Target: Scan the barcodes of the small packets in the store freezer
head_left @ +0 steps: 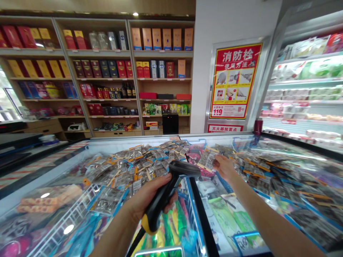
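My left hand (157,192) is wrapped round the handle of a black and yellow barcode scanner (160,200), its head pointing right and its cord trailing down. My right hand (223,167) pinches a flat clear packet (207,159) with a pale edge, just right of the scanner head. The packet's printed details are too blurred to read. Many similar packets (158,155) with blue or orange edges lie heaped on the glass top left of centre, and another heap of packets (268,171) spreads to the right.
Beneath the glass, the chest freezer (112,141) holds colourful bags and white wire baskets (77,210). A black divider bar (199,217) runs between its glass panels. Shelves with boxes (134,78) stand behind, a fire hydrant poster (235,82) on the wall, and a lit display cooler (308,85) at right.
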Available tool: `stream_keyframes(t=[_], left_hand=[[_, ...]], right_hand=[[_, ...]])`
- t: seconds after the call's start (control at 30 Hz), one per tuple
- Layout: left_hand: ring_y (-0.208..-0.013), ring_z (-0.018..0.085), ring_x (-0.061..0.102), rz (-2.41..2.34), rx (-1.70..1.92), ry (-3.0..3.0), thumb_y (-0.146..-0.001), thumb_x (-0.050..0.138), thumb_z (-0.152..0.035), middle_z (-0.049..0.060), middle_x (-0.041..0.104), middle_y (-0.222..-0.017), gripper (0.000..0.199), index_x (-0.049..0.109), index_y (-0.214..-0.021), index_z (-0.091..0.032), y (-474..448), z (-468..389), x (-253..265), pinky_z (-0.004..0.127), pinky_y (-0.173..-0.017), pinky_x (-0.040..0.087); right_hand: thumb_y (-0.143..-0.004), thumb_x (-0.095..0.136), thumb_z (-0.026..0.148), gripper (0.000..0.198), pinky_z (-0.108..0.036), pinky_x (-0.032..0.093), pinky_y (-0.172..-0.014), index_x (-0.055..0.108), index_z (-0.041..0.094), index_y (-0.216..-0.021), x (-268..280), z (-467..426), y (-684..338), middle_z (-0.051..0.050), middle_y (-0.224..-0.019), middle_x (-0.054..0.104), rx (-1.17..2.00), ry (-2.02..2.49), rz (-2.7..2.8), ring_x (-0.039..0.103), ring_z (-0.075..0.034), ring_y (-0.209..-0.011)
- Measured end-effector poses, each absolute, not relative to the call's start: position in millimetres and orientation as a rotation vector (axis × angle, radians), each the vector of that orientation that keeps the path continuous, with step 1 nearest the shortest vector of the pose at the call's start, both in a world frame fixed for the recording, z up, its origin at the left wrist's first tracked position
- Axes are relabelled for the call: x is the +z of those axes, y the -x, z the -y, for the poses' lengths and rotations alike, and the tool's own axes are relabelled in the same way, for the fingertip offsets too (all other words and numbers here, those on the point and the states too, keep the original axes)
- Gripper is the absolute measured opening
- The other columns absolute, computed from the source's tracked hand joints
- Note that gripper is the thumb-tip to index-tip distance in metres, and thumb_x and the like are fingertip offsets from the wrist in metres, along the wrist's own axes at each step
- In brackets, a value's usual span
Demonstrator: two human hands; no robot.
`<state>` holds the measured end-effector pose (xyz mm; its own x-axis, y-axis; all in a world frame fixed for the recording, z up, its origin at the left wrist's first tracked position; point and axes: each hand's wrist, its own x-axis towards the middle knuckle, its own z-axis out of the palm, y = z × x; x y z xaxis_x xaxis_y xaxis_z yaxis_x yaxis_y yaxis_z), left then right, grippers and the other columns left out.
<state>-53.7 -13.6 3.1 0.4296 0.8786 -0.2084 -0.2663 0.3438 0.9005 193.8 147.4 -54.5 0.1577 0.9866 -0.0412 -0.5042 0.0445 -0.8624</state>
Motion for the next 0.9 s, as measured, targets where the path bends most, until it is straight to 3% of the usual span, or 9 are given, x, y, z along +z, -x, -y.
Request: stream_keyframes(t=[0.37, 0.47, 0.63, 0.9], left_hand=[[-0.042, 0.011, 0.050, -0.829, 0.853, -1.135, -0.069, 0.057, -0.049, 0.004, 0.057, -0.054, 0.037, 0.053, -0.072, -0.013, 56.9, -9.5, -3.4, 0.020, -0.041, 0.034], [-0.044, 0.011, 0.051, -0.785, 0.804, -1.164, -0.070, 0.053, -0.051, 0.006, 0.058, -0.056, 0.040, 0.054, -0.067, -0.011, 52.0, -21.0, 5.6, 0.021, -0.044, 0.036], [-0.045, 0.012, 0.053, -0.668, 0.774, -1.133, -0.072, 0.050, -0.047, 0.006, 0.059, -0.058, 0.037, 0.057, -0.075, -0.010, 41.8, -16.8, 27.5, 0.022, -0.045, 0.037], [-0.044, 0.011, 0.052, -0.823, 0.786, -1.013, -0.074, 0.047, -0.054, 0.005, 0.058, -0.060, 0.045, 0.058, -0.072, -0.010, 54.4, -2.7, 15.8, 0.021, -0.043, 0.037]], right_hand=[[-0.059, 0.061, 0.014, 0.011, -0.025, 0.046, -0.045, 0.052, 0.020, -0.059, -52.1, -147.2, -195.6, 0.003, -0.051, 0.061, 1.307, 0.924, 0.711, 0.055, -0.012, -0.046], [-0.059, 0.061, 0.015, 0.010, -0.025, 0.045, -0.044, 0.052, 0.020, -0.059, -51.4, -148.0, -197.3, 0.003, -0.050, 0.061, 1.305, 0.933, 0.736, 0.054, -0.012, -0.045], [-0.062, 0.060, 0.015, 0.011, -0.022, 0.042, -0.040, 0.051, 0.021, -0.058, -48.9, -149.5, -204.0, 0.005, -0.046, 0.057, 1.269, 0.927, 0.736, 0.052, -0.011, -0.042], [-0.059, 0.060, 0.012, 0.013, -0.025, 0.047, -0.046, 0.050, 0.021, -0.059, -43.8, -152.1, -219.4, 0.004, -0.050, 0.060, 1.208, 0.904, 0.686, 0.055, -0.012, -0.046]])
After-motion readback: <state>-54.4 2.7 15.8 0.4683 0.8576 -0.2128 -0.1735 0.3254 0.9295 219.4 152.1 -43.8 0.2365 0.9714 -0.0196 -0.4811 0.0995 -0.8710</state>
